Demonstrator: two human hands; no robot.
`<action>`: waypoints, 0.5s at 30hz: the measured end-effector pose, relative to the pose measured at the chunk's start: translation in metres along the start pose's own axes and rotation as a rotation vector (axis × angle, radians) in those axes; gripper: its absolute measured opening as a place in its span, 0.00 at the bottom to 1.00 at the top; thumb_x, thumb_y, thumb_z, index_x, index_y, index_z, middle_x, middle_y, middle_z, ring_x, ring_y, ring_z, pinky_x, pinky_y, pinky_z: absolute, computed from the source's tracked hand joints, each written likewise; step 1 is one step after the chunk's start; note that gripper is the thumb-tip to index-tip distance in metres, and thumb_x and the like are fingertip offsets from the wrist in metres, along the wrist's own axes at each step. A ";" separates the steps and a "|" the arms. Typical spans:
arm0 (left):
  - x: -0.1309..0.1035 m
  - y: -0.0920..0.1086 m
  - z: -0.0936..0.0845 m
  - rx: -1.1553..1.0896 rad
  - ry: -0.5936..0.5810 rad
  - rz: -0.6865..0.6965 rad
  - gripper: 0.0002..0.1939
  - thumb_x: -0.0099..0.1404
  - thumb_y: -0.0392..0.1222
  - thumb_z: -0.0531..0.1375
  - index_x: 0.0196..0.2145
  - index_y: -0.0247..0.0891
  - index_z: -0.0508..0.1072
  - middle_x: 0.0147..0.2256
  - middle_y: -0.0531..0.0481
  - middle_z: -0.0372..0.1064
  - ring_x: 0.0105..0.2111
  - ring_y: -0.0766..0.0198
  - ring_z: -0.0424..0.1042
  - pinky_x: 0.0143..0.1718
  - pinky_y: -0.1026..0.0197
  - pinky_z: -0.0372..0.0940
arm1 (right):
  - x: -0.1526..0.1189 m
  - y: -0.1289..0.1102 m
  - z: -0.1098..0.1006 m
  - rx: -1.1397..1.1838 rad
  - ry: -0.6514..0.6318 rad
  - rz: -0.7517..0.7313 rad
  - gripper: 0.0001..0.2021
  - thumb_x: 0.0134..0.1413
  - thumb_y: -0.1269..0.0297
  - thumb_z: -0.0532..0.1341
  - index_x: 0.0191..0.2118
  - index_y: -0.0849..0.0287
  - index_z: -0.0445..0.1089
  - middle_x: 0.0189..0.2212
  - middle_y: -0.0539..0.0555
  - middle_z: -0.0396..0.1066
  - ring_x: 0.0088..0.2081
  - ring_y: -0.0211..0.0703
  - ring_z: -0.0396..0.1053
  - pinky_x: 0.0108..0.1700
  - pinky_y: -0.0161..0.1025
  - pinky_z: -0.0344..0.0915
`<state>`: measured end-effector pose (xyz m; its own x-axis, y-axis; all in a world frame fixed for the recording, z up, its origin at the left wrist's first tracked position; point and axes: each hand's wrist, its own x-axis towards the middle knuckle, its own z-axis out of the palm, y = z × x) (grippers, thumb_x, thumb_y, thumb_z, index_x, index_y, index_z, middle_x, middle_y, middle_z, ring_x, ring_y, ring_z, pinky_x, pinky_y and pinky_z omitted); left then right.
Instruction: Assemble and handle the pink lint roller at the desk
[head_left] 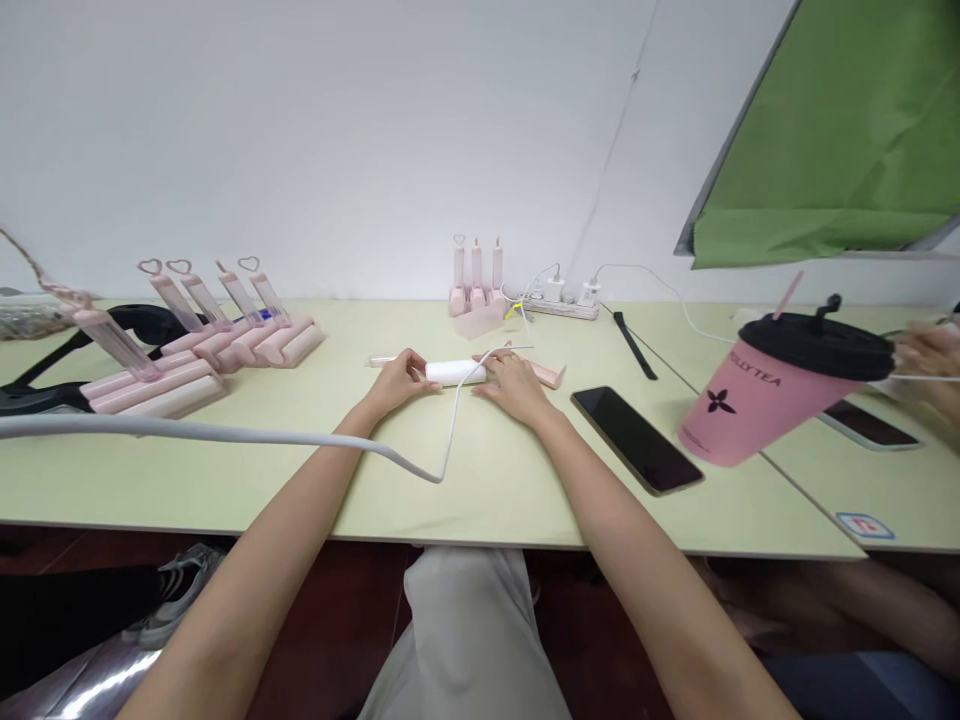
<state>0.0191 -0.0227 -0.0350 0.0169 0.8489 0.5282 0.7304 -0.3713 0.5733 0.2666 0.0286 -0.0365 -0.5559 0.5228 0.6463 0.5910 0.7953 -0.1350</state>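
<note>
My left hand (395,379) and my right hand (514,384) rest on the pale green table (525,480), one at each end of a small white cylinder-shaped device (454,373) that lies between them. The fingers of both hands close on its ends. A white cable (448,440) runs from the device down over the table and off to the left. A thin pink stick (381,361) lies just behind my left hand, and a pink flat piece (546,374) lies to the right of my right hand.
Pink boxed items with clear heart-topped tubes (225,320) stand at the left. Three pink tubes (475,285) and a white power strip (559,302) sit at the back. A black phone (636,439) and a pink lidded cup (772,390) lie right. Another person's hand (926,365) is at far right.
</note>
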 end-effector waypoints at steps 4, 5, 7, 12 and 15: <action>0.000 0.001 0.001 0.039 0.012 0.009 0.25 0.45 0.52 0.66 0.36 0.36 0.62 0.36 0.49 0.66 0.29 0.66 0.65 0.31 0.62 0.60 | 0.001 -0.003 0.003 0.021 0.029 0.033 0.19 0.51 0.64 0.62 0.50 0.57 0.64 0.48 0.57 0.63 0.51 0.49 0.58 0.47 0.45 0.56; 0.000 0.003 0.001 0.041 0.008 0.017 0.25 0.45 0.52 0.65 0.36 0.36 0.62 0.36 0.49 0.66 0.29 0.67 0.64 0.31 0.62 0.60 | 0.000 -0.003 0.003 0.042 0.035 0.037 0.18 0.51 0.64 0.61 0.49 0.58 0.64 0.47 0.56 0.64 0.50 0.49 0.59 0.47 0.44 0.56; 0.000 0.006 0.000 0.032 -0.002 0.031 0.26 0.44 0.53 0.66 0.36 0.36 0.62 0.34 0.50 0.65 0.28 0.67 0.63 0.31 0.63 0.59 | 0.000 -0.001 0.003 0.076 0.049 0.033 0.16 0.51 0.65 0.61 0.47 0.59 0.64 0.45 0.55 0.66 0.47 0.47 0.61 0.46 0.43 0.56; -0.002 0.012 0.000 -0.027 -0.027 0.008 0.29 0.41 0.54 0.67 0.36 0.36 0.62 0.30 0.52 0.63 0.27 0.69 0.61 0.28 0.65 0.57 | 0.002 0.002 0.006 0.102 0.049 0.063 0.16 0.50 0.65 0.62 0.46 0.57 0.65 0.42 0.53 0.68 0.45 0.46 0.63 0.44 0.41 0.55; -0.002 0.011 0.000 -0.033 -0.041 -0.001 0.25 0.43 0.54 0.66 0.33 0.36 0.63 0.28 0.53 0.62 0.26 0.69 0.59 0.28 0.66 0.56 | 0.002 0.002 0.006 0.118 0.049 0.083 0.16 0.49 0.63 0.62 0.45 0.56 0.65 0.42 0.51 0.68 0.45 0.46 0.63 0.44 0.42 0.54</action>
<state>0.0274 -0.0288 -0.0295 0.0444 0.8639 0.5018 0.7073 -0.3819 0.5948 0.2628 0.0329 -0.0405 -0.4771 0.5750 0.6646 0.5594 0.7820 -0.2749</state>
